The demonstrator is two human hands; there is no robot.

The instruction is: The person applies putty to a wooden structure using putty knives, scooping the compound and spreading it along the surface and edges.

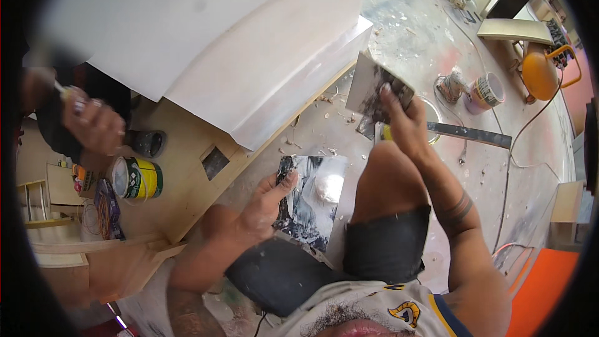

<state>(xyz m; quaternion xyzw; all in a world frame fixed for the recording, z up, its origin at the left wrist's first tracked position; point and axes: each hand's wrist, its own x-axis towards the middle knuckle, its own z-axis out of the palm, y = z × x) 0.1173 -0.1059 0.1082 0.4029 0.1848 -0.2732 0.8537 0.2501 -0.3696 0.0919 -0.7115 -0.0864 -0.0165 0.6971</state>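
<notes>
My left hand point(265, 206) grips the edge of a flat board point(307, 215) smeared black and white, with a mound of white putty point(329, 187) on it. In my right hand point(409, 122) is a broad, flat spreader point(368, 90) with dark smears, my thumb pressed on its face. It is raised beside the corner of a large white-coated panel piece point(268, 81), apart from it. Below my right hand stands an open can point(432, 112), partly hidden by the hand and forearm, with a dark flat strip point(471, 134) reaching out from it to the right.
The white piece rests on a wooden base point(206, 200). At left are another person's hand point(93, 125), a dark cup point(148, 143) and a yellow-green bucket point(136, 178). Paint cans point(485, 93), an orange work lamp point(541, 75) and a cable point(508, 181) lie to the right on the stained floor.
</notes>
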